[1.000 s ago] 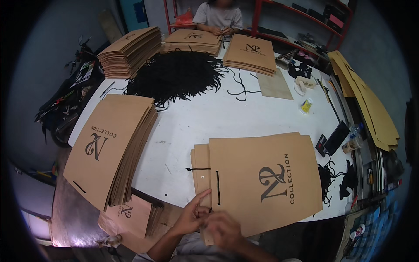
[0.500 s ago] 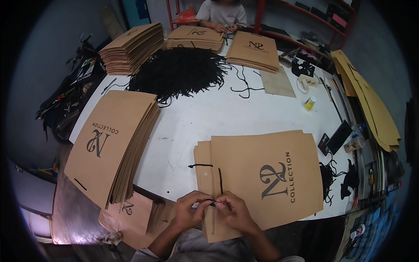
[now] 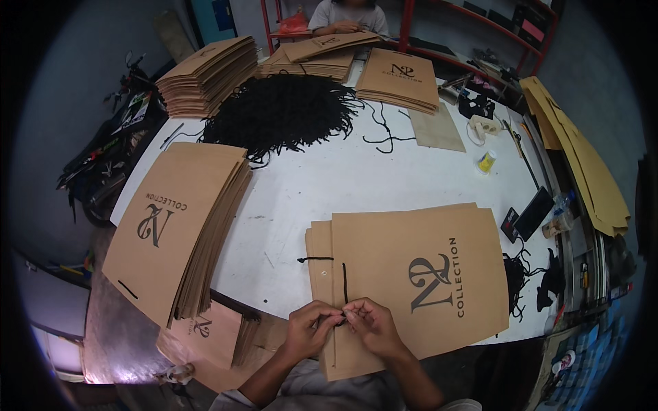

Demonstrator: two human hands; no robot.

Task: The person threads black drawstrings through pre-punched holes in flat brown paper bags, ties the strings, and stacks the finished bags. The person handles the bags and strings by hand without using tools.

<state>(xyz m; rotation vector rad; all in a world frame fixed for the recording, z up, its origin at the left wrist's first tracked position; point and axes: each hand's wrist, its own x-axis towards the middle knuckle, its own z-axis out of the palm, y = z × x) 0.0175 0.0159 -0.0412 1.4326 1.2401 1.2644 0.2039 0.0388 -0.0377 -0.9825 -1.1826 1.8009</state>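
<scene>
A brown paper bag (image 3: 384, 240) with a dark printed emblem lies flat at the table's near edge, on top of other bags. A black cord (image 3: 345, 281) comes out of its left part and runs down to my fingers. My left hand (image 3: 308, 331) pinches the cord end near the bag's edge. Against it, my right hand (image 3: 372, 327) is closed on the same cord, thumb and fingertips together. The fingers hide most of the cord's end. Farther up, another short black cord (image 3: 315, 259) with a knotted end sticks out over the bags underneath.
Stacked paper bags stand at the left (image 3: 185, 205), back left (image 3: 205, 75) and back right (image 3: 397, 75). A heap of black cords (image 3: 281, 113) lies between them. A small white-and-yellow tub (image 3: 486, 162) and a dark phone-like device (image 3: 533, 214) are at the right. Across the table sits another person (image 3: 346, 19).
Both my hands have shifted slightly right and up along the cord, staying pinched together. Across the table, the other person's bag has been raised and tilted over the stack.
</scene>
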